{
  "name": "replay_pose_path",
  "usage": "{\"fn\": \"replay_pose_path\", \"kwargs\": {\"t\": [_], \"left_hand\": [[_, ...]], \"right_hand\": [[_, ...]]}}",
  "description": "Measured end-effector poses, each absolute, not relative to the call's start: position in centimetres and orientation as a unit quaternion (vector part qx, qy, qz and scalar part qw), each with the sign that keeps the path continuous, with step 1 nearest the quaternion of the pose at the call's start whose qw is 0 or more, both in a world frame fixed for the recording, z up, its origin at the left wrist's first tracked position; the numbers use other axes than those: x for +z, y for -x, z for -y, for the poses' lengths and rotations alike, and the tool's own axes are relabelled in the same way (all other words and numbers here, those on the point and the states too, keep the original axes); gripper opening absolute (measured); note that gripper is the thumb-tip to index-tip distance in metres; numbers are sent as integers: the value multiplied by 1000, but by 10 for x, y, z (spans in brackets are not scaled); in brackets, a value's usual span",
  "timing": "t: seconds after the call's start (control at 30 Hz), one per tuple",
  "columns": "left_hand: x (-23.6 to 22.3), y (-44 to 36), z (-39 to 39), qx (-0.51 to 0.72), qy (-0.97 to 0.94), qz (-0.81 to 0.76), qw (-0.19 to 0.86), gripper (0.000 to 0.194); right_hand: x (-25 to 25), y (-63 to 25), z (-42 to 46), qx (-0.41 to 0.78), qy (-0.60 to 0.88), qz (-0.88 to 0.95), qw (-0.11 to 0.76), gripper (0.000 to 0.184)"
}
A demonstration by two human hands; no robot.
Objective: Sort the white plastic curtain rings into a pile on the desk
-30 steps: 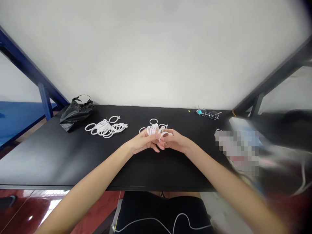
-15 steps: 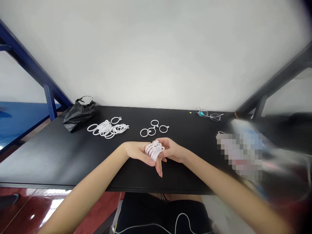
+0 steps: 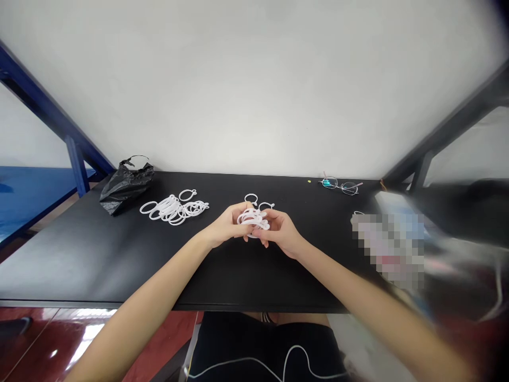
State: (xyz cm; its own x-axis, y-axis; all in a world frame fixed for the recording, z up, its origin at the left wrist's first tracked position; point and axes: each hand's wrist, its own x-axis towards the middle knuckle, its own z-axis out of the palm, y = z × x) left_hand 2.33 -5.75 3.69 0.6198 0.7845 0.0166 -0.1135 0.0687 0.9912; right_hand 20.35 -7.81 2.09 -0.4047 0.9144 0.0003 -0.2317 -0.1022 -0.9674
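Between my two hands is a bunch of white curtain rings (image 3: 253, 218), each with a small eyelet. My left hand (image 3: 230, 225) grips the bunch from its left side, thumb in front. My right hand (image 3: 281, 231) pinches the right side, near the eyelets. Just behind the hands lie two loose rings, one with its hoop showing (image 3: 251, 198) and another partly covered (image 3: 266, 205). Farther left on the black table (image 3: 191, 286) spreads a pile of white rings (image 3: 173, 210), overlapping one another, with a single ring (image 3: 187, 195) at its back edge.
A crumpled black plastic bag (image 3: 126, 185) stands at the back left. Eyeglasses (image 3: 340, 185) lie at the back right. Along the right side are a blurred, partly pixelated package (image 3: 389, 249) and clear plastic. A white wall (image 3: 254, 95) rises behind the table.
Both hands have moved away from me, toward the loose rings, now hiding some of them. The bunch has come off my left fingers and is held between both hands.
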Motion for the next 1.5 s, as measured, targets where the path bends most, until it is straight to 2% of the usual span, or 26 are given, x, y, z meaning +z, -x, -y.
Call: {"fn": "replay_pose_path", "kwargs": {"t": [0.33,0.43,0.57,0.7,0.8,0.97,1.2,1.4,1.5], "left_hand": [[15,-39,61,398,-653,-359,535,18],[11,-37,61,376,-709,-356,479,24],[12,-31,58,355,-813,-336,317,31],[14,-26,55,242,-887,-318,231,38],[16,-21,50,242,-883,-326,236,42],[16,-18,41,317,-848,-299,300,32],[15,-20,40,337,-817,-264,385,22],[19,-22,45,330,-789,-244,457,19],[22,-23,48,349,-789,-255,437,20]], "right_hand": [[19,-196,80,635,360,483,483,42],[17,-194,82,644,360,494,460,38],[18,-195,85,640,372,520,426,35],[21,-196,86,647,368,563,359,30],[23,-194,88,664,345,554,366,29],[22,-190,94,662,320,546,402,26],[14,-187,105,633,315,568,422,24],[16,-190,109,555,325,653,401,23],[22,-194,106,526,317,686,390,20]]}}
